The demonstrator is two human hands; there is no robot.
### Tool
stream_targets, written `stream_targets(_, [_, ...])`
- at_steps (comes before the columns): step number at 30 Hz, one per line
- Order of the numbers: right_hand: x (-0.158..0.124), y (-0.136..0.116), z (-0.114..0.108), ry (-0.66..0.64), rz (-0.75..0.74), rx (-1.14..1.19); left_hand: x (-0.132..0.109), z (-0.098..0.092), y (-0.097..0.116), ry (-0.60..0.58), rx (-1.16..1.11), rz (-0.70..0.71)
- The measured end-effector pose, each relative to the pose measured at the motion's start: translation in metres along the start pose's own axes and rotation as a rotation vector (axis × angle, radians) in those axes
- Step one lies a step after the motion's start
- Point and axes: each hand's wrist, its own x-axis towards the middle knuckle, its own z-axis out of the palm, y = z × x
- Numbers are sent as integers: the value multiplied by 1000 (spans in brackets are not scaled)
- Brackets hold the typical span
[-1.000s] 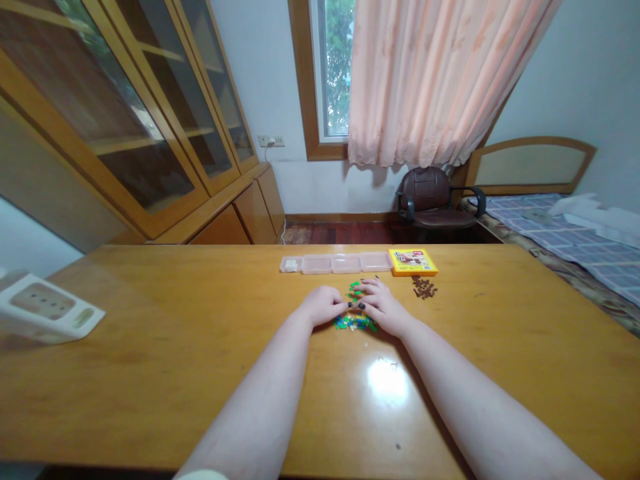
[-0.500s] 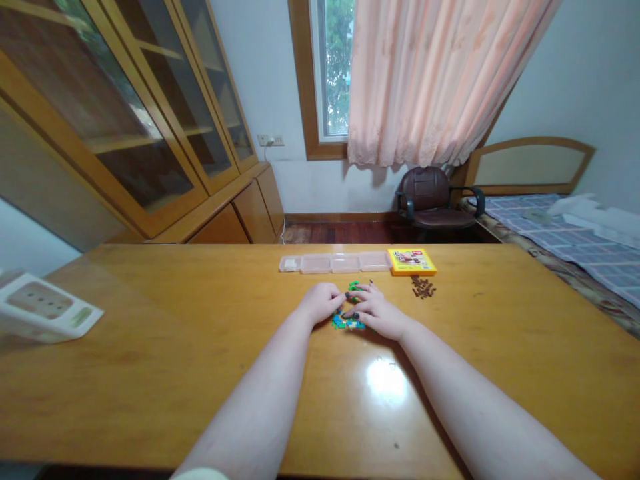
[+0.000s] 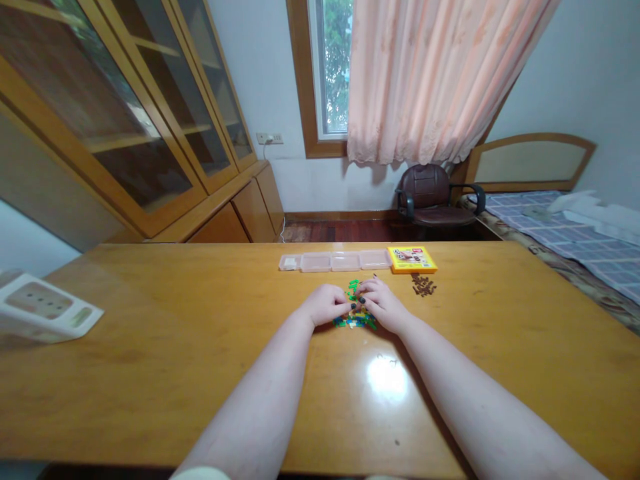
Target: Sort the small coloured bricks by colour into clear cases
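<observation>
A small heap of green, blue and yellow pieces (image 3: 356,305) lies in the middle of the wooden table (image 3: 150,320). My left hand (image 3: 326,304) rests curled at the heap's left side, its fingertips pinched against the pieces. On the right side, my right hand (image 3: 383,304) lies over the heap with fingers bent down onto it. The fingertips of both hands nearly meet above the pieces. Whether either hand grips a piece is hidden.
Behind the heap lie a clear compartment tray (image 3: 335,261) and a yellow box (image 3: 412,259). A pile of dark brown pieces (image 3: 423,286) sits to the right. A white device (image 3: 43,311) is at the left edge. Beyond the table stand a chair (image 3: 435,199), cabinets and a bed.
Both hands have shifted slightly among the pieces: the right hand slid left over the heap, then back right, and more of the green pieces show between the hands.
</observation>
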Motion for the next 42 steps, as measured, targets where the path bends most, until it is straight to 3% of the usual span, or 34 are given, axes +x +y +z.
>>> stream_targets(12, [0, -11, -4, -124, -66, 47, 1, 4, -6, 18, 92, -24])
stream_targets(23, [1, -3, 1, -46, 51, -81, 1, 6, -7, 7, 19, 13])
stream_targets(29, [1, -5, -2, -15, 8, -49, 2, 6, -8, -36, 1, -8])
stream_targets(38, [0, -4, 0, -42, 21, -54, 0, 2, -4, 103, 96, 7])
stream_targets(42, [0, -1, 2, -15, 50, -79, 0, 3, -4, 59, 119, 10])
